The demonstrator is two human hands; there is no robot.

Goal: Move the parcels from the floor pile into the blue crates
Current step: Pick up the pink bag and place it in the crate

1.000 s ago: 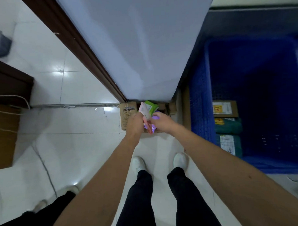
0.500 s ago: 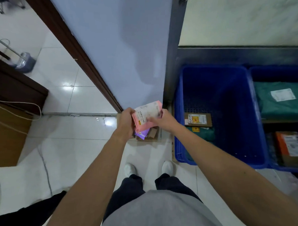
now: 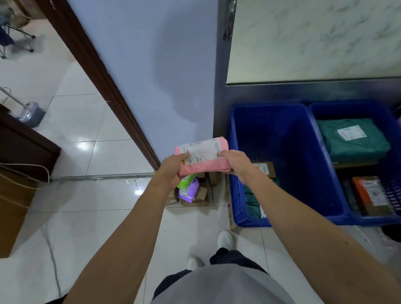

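My left hand (image 3: 172,166) and right hand (image 3: 236,163) each grip one end of the pink parcel (image 3: 204,168), holding it in the air above the floor pile and just beside the left blue crate (image 3: 236,191). Its white label (image 3: 203,150) is too blurred to read. The parcel covers much of the pile: only a green packet (image 3: 186,181), a purple packet (image 3: 189,190) and cardboard boxes (image 3: 202,195) show. My right forearm hides part of a brown box (image 3: 265,169) in that crate. The right blue crate (image 3: 398,190), cut off at the edge, holds a green parcel (image 3: 351,139).
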